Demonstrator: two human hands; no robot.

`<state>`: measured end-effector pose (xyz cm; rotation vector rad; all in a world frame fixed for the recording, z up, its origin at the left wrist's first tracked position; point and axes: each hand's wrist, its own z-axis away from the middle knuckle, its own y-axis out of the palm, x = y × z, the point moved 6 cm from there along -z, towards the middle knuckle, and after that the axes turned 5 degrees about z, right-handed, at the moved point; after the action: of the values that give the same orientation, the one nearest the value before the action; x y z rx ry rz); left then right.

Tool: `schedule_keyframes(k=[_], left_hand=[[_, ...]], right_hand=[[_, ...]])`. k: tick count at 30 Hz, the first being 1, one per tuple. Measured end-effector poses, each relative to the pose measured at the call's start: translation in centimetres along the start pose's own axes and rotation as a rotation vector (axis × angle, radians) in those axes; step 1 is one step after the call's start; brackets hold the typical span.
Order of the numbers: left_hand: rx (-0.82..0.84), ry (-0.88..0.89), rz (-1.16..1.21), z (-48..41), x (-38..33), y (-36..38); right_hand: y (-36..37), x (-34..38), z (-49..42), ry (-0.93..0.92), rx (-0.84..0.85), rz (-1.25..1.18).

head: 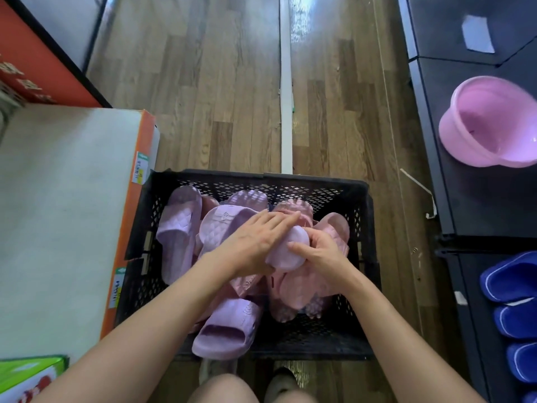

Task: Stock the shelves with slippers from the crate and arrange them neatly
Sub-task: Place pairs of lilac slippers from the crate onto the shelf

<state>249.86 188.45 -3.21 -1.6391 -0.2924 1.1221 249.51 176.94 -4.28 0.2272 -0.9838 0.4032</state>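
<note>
A black plastic crate (305, 181) stands on the floor in front of me, holding several lilac and pink slippers. One lilac slipper (180, 228) lies along its left side and another lilac slipper (229, 330) hangs over the near rim. Both hands are over the middle of the crate on a lilac slipper heel (287, 251). My left hand (255, 242) lies across it with fingers mostly straight. My right hand (322, 251) grips its right end with curled fingers. Pink slippers (334, 228) lie beneath and to the right.
A pale shelf top with an orange edge (136, 199) borders the crate on the left. On the right a dark shelf unit (479, 199) holds a pink basin (491, 123) and a row of blue slippers (511, 280). Wooden floor lies beyond the crate.
</note>
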Motion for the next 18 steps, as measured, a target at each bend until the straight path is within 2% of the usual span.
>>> schedule_keyframes(k=[3,8,9,11,14,18], left_hand=[[-0.106,-0.06,0.031,1.0,-0.1,0.4],[-0.397,-0.175,0.078,4.9,0.1,-2.0],[-0.422,-0.231,0.119,5.7,0.6,-2.2],[-0.446,-0.452,0.274,7.1,2.4,-1.7],[-0.398,-0.825,0.568,8.2,5.0,0.7],[-0.127,-0.959,0.532,8.1,6.2,4.3]], right_hand=[[-1.1,-0.7,0.9,0.052,-0.061,-0.082],[-3.4,-3.2,3.6,0.135,-0.185,-0.17],[-3.8,-3.8,4.2,0.142,-0.208,-0.183],[-4.1,-4.8,5.5,0.138,-0.247,-0.257],[-3.7,-6.1,7.1,0.145,-0.25,-0.351],[-3.2,-6.9,8.3,0.126,-0.244,-0.444]])
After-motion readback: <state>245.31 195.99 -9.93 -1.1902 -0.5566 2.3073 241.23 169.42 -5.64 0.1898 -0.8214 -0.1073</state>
